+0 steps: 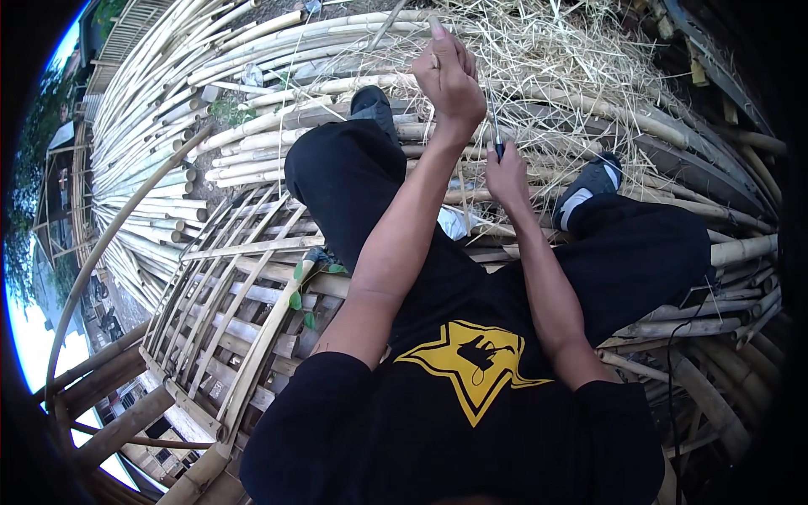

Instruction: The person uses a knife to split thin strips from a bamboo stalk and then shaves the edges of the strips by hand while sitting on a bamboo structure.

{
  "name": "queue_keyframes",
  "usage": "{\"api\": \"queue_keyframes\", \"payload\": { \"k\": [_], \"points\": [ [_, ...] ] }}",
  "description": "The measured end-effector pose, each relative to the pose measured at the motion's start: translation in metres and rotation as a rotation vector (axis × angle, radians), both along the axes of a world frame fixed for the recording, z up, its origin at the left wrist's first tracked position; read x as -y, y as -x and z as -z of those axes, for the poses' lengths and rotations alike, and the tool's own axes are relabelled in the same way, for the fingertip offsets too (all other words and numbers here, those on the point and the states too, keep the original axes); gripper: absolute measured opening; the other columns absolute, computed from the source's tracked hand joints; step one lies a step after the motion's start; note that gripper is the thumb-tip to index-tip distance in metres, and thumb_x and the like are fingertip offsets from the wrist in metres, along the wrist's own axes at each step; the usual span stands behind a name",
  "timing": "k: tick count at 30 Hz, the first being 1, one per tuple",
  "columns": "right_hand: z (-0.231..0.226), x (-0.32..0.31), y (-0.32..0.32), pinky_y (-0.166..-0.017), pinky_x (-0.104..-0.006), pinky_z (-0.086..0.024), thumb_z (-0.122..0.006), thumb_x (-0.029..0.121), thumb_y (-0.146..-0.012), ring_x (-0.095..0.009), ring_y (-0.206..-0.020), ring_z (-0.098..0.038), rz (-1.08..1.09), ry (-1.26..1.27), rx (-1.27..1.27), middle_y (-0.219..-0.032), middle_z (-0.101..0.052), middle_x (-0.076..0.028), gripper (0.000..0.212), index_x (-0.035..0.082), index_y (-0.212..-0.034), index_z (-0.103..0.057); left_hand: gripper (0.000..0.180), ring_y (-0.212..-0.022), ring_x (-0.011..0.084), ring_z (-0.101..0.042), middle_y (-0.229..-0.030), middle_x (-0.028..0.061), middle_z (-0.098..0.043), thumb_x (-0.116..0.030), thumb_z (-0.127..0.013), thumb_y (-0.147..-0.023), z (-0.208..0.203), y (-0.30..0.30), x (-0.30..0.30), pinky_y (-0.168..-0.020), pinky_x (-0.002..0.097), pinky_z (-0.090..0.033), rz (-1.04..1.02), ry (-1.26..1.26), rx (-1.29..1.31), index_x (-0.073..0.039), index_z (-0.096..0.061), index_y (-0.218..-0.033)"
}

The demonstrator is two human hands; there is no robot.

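Observation:
My left hand (450,80) is raised over the bamboo poles with its fingers curled closed and the thumb pointing away from me. Whatever lies inside that grip is too small or too hidden to name. Nearer to me and slightly right, my right hand (507,177) is wrapped round a slim knife-like tool (500,151) with a dark handle. Its narrow metallic part points away, passing close to the right of my left hand; whether they touch I cannot tell. Loose pale shavings (555,59) lie beyond both hands.
My feet rest among bamboo poles (252,126), with a dark shoe (376,109) on the left and another shoe (596,178) on the right. A woven bamboo lattice (227,337) stands left of my leg. A dark cable (673,379) hangs at right.

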State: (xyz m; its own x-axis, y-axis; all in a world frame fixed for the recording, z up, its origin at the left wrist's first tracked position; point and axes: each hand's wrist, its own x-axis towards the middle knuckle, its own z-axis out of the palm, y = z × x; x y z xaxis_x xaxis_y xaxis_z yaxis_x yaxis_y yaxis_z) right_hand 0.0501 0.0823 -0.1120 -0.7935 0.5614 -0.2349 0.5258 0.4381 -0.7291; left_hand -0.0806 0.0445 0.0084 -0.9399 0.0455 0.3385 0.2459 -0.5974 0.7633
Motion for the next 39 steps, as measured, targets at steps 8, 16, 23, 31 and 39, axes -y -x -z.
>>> {"api": "queue_keyframes", "payload": {
  "k": [8, 16, 23, 31, 39],
  "points": [
    [-0.084, -0.002, 0.011, -0.051, -0.0467, -0.041, -0.052, 0.015, -0.093, -0.040, -0.062, -0.059, 0.035, -0.065, -0.620, -0.071, -0.059, -0.020, 0.016, 0.000, -0.097, -0.047, 0.047, -0.038, 0.0066, -0.019, -0.049, -0.0020, -0.024, -0.030, -0.043, -0.099, -0.005, 0.002, -0.010, -0.036, 0.0247, -0.016, 0.026, -0.026, -0.045, -0.008, -0.031, -0.059],
    [0.055, -0.008, -0.007, -0.065, -0.0507, -0.045, -0.043, 0.028, -0.095, -0.046, -0.069, -0.057, -0.040, -0.027, 0.021, -0.069, -0.058, -0.025, 0.028, 0.001, -0.104, -0.043, 0.047, -0.040, 0.0054, -0.020, -0.048, -0.0030, -0.025, -0.028, -0.040, -0.100, -0.005, -0.001, -0.011, -0.037, 0.0247, -0.017, 0.052, -0.004, 0.022, -0.009, -0.031, -0.058],
    [0.020, -0.028, 0.006, -0.033, -0.0258, -0.025, -0.041, 0.033, -0.098, -0.009, -0.038, -0.034, 0.274, 1.731, -0.084, -0.054, -0.039, 0.003, 0.027, 0.009, -0.086, -0.046, 0.047, -0.038, 0.0068, -0.020, -0.049, -0.0020, -0.025, -0.032, -0.044, -0.098, -0.002, 0.004, -0.011, -0.035, 0.0250, -0.016, 0.065, -0.021, -0.019, -0.009, -0.031, -0.059],
    [-0.117, -0.012, 0.019, -0.048, -0.0438, -0.037, -0.044, 0.020, -0.098, -0.036, -0.051, -0.055, 0.042, -0.008, -0.679, -0.059, -0.053, -0.016, 0.021, 0.001, -0.089, -0.045, 0.050, -0.041, 0.0036, -0.021, -0.047, -0.0047, -0.025, -0.026, -0.040, -0.101, -0.005, 0.001, -0.009, -0.039, 0.0245, -0.017, 0.073, -0.044, 0.022, -0.010, -0.030, -0.054],
    [0.051, 0.001, -0.013, -0.082, -0.0543, -0.043, -0.042, 0.028, -0.094, -0.049, -0.092, -0.057, -0.019, 0.053, 0.272, -0.093, -0.061, -0.031, 0.035, -0.005, -0.105, -0.049, 0.050, -0.041, 0.0030, -0.020, -0.047, -0.0061, -0.027, -0.024, -0.040, -0.101, 0.018, -0.016, -0.010, -0.039, 0.0255, -0.015, 0.095, 0.020, 0.104, -0.011, -0.028, -0.054]
  ]
}}
